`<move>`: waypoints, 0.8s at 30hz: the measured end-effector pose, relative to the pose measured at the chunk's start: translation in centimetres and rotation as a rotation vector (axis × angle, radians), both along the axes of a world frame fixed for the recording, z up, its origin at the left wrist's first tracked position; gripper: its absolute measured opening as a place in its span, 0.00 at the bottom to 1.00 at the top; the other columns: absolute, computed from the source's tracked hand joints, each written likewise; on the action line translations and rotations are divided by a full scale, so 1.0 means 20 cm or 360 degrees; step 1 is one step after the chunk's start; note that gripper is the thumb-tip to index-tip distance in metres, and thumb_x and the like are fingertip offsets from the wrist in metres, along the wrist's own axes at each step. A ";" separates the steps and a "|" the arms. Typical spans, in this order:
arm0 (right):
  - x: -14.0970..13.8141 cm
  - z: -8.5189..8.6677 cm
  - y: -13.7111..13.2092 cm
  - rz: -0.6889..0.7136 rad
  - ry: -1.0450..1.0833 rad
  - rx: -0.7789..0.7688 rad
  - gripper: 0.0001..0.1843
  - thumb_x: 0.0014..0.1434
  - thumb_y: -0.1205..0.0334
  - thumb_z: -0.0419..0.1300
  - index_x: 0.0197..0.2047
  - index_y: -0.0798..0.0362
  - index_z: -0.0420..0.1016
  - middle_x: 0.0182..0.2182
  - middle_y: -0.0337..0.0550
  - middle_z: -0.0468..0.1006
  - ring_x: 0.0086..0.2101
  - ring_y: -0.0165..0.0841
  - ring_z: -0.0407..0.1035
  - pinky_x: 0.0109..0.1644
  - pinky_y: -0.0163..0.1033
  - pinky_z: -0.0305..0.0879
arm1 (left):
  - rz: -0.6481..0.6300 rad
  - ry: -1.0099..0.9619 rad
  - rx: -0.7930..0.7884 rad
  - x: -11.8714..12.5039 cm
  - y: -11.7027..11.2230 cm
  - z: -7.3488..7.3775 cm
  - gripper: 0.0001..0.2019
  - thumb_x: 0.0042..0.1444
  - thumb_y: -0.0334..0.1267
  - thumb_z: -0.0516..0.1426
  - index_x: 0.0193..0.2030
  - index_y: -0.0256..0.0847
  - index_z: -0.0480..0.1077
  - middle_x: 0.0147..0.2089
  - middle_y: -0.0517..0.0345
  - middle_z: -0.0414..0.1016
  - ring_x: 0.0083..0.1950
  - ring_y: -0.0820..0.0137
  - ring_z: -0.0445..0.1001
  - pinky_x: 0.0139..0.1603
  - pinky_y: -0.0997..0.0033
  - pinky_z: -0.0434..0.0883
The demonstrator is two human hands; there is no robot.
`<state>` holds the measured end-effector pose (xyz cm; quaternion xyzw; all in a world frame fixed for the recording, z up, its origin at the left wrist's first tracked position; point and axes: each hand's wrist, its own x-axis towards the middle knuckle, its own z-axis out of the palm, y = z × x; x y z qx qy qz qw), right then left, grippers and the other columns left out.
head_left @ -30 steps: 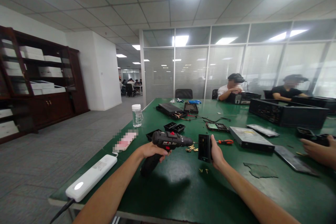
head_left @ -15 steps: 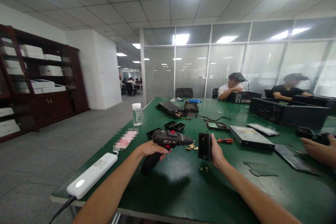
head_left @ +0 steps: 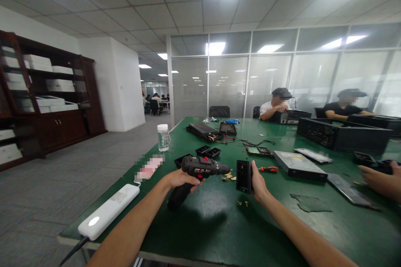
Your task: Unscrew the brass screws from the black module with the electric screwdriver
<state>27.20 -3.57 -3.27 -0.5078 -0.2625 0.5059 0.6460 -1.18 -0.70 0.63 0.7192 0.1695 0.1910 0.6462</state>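
Note:
My left hand (head_left: 179, 178) is closed round the grip of a black cordless screwdriver (head_left: 200, 167) with red markings, its nose pointing right. My right hand (head_left: 258, 182) holds a small black rectangular module (head_left: 244, 176) upright on its edge, facing the tool's tip, a short gap apart. Small brass-coloured screws (head_left: 228, 176) lie on the green table (head_left: 219, 225) between them, and two more screws (head_left: 243, 203) lie just below the module.
A white power strip (head_left: 108, 211) lies at the table's left front edge, a clear bottle (head_left: 163, 137) further back. An orange-handled screwdriver (head_left: 269, 169), a flat drive (head_left: 299, 165), black cases and parts lie beyond. A co-worker's hand (head_left: 380, 178) reaches in at right; two people sit at the far end.

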 end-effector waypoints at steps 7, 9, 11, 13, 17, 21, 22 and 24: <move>-0.01 0.00 0.00 -0.0036 -0.0017 0.0018 0.27 0.45 0.39 0.51 0.31 0.56 0.70 0.21 0.43 0.74 0.23 0.35 0.69 0.27 0.40 0.66 | 0.0009 0.0013 0.0003 0.00 0.00 0.00 0.16 0.43 0.37 0.58 0.39 0.31 0.65 0.34 0.52 0.64 0.24 0.77 0.63 0.26 0.73 0.65; 0.00 0.00 0.00 -0.0023 -0.0012 0.0023 0.27 0.45 0.39 0.51 0.31 0.56 0.71 0.21 0.43 0.73 0.23 0.35 0.69 0.27 0.39 0.66 | -0.0001 0.0003 0.0004 0.00 0.00 0.00 0.16 0.43 0.37 0.58 0.39 0.30 0.65 0.34 0.52 0.64 0.25 0.77 0.63 0.27 0.73 0.65; 0.00 0.00 0.00 -0.0002 0.0002 0.0040 0.27 0.45 0.39 0.51 0.31 0.56 0.71 0.20 0.42 0.73 0.23 0.34 0.69 0.27 0.39 0.66 | 0.0008 -0.0001 0.0004 0.00 0.00 0.00 0.16 0.43 0.37 0.58 0.39 0.30 0.65 0.33 0.52 0.64 0.25 0.77 0.63 0.26 0.73 0.65; 0.00 0.00 0.00 -0.0014 0.0011 0.0047 0.26 0.45 0.39 0.51 0.31 0.56 0.70 0.20 0.42 0.73 0.22 0.34 0.69 0.27 0.39 0.66 | 0.0014 -0.0002 0.0004 0.00 0.00 0.00 0.15 0.43 0.36 0.58 0.39 0.30 0.65 0.33 0.53 0.64 0.25 0.77 0.63 0.26 0.74 0.64; 0.01 -0.01 0.01 -0.0036 -0.0010 0.0047 0.27 0.44 0.39 0.52 0.31 0.56 0.71 0.21 0.42 0.74 0.23 0.34 0.69 0.28 0.39 0.66 | -0.0026 -0.0013 -0.0007 0.00 0.00 0.00 0.15 0.44 0.36 0.58 0.39 0.30 0.65 0.32 0.53 0.64 0.24 0.76 0.63 0.26 0.73 0.64; 0.01 -0.02 0.02 -0.0041 -0.0010 0.0041 0.27 0.43 0.38 0.52 0.31 0.56 0.71 0.21 0.42 0.74 0.23 0.34 0.69 0.28 0.39 0.66 | 0.0012 0.0010 0.0004 0.00 0.00 0.00 0.16 0.43 0.37 0.58 0.39 0.30 0.65 0.32 0.53 0.64 0.24 0.76 0.64 0.26 0.72 0.64; 0.01 -0.02 0.02 -0.0043 -0.0008 0.0038 0.28 0.43 0.38 0.52 0.31 0.56 0.71 0.21 0.42 0.74 0.23 0.34 0.69 0.28 0.39 0.66 | 0.0022 0.0015 0.0009 0.00 0.00 0.00 0.16 0.43 0.37 0.58 0.39 0.30 0.65 0.32 0.53 0.64 0.24 0.76 0.64 0.26 0.73 0.64; 0.01 -0.01 0.01 -0.0035 -0.0001 0.0031 0.28 0.43 0.38 0.52 0.31 0.56 0.71 0.21 0.42 0.74 0.23 0.34 0.69 0.28 0.40 0.66 | 0.0027 0.0007 0.0015 0.00 0.00 0.00 0.16 0.43 0.37 0.58 0.39 0.30 0.65 0.32 0.53 0.64 0.24 0.76 0.64 0.26 0.73 0.64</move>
